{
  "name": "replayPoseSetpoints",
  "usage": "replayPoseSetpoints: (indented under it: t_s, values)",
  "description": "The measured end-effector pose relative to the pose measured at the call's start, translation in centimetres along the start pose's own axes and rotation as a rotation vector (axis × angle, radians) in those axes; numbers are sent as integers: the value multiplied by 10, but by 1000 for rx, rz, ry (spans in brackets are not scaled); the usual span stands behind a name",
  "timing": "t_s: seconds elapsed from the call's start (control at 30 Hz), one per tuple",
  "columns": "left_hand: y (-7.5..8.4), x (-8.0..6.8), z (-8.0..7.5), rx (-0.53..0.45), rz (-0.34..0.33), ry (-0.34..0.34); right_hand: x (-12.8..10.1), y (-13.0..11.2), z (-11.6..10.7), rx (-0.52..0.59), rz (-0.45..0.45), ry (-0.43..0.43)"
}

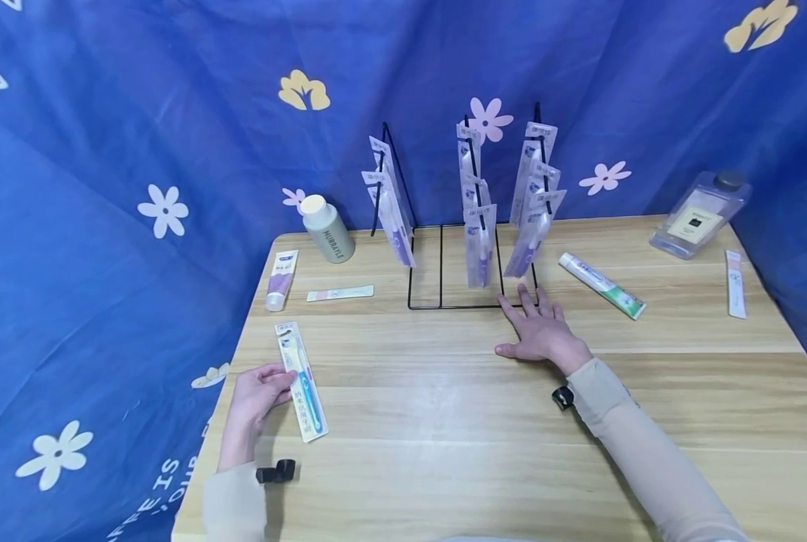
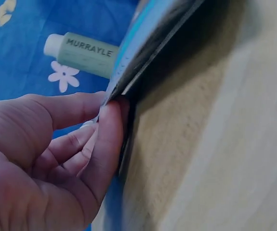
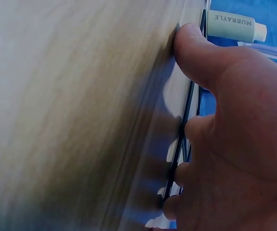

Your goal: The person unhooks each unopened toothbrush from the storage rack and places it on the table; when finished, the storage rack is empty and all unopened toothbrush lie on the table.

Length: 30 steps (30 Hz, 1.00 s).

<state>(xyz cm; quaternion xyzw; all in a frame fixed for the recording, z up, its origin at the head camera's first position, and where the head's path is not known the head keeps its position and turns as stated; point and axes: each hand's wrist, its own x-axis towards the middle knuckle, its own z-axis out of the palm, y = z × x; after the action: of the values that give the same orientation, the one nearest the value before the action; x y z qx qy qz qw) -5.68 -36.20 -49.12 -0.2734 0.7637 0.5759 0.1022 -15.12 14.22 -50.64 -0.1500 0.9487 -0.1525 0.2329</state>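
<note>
1. Nearest the head camera, a left hand [image 1: 257, 391] in a pale beige sleeve pinches the edge of a flat, long toothbrush pack [image 1: 300, 380] with a clear blister, a white and light-blue card and a blue-handled brush inside. In the left wrist view the thumb [image 2: 61, 108] and a finger clamp the pack's edge [image 2: 143, 45], which is lifted off the wood on that side.
2. That pack lies lengthwise at the front left of the light wooden tabletop [image 1: 444, 421], well apart from the rack.
3. Further right, the right hand [image 1: 539, 331] lies flat, palm down, fingers straight and slightly spread, holding nothing. Its fingertips reach the front bar of a black wire display rack [image 1: 454, 301]; the right wrist view shows the fingers [image 3: 196, 130] against that black wire [image 3: 186, 110].
4. On the rack hang three groups of purple-and-white toothbrush packs: left [image 1: 390, 203], middle [image 1: 476, 218] and right [image 1: 535, 203]. The count in each is hard to tell.
5. One grey-green cylindrical bottle with a white cap [image 1: 327, 229], lettered MURRAYLE, stands left of the rack.
6. One lilac-and-white tube [image 1: 281, 280] and one pale pink flat strip [image 1: 340, 293] lie near the bottle.
7. One white-and-green toothpaste tube [image 1: 601, 284] lies right of the rack; one clear square bottle [image 1: 700, 214] and one white-and-pink tube [image 1: 735, 284] lie at the far right.
8. Blue cloth printed with white, pink and yellow flowers [image 1: 173, 150] hangs around the table.
</note>
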Motion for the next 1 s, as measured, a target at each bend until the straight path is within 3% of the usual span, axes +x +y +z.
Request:
replayPoseSetpoints:
  t_s: [0.4,0.6,0.7,0.83,0.9,1.0]
  values:
    - [12,-5,7,576,139,107,0,0,-1,24,4,-6]
    - [20,-5,8,742,163,110,-1,-1,-1,31,3,-1]
    - [28,-5,9,772,220,180,-2,-2,-1,31,6,-4]
    - [54,-6,19,730,322,259,-2,-2,-2,30,7,-5]
    - [69,-2,26,666,404,237,-2,-3,-1,30,7,-3]
    - [88,9,39,531,535,127,-3,-4,0,27,2,3]
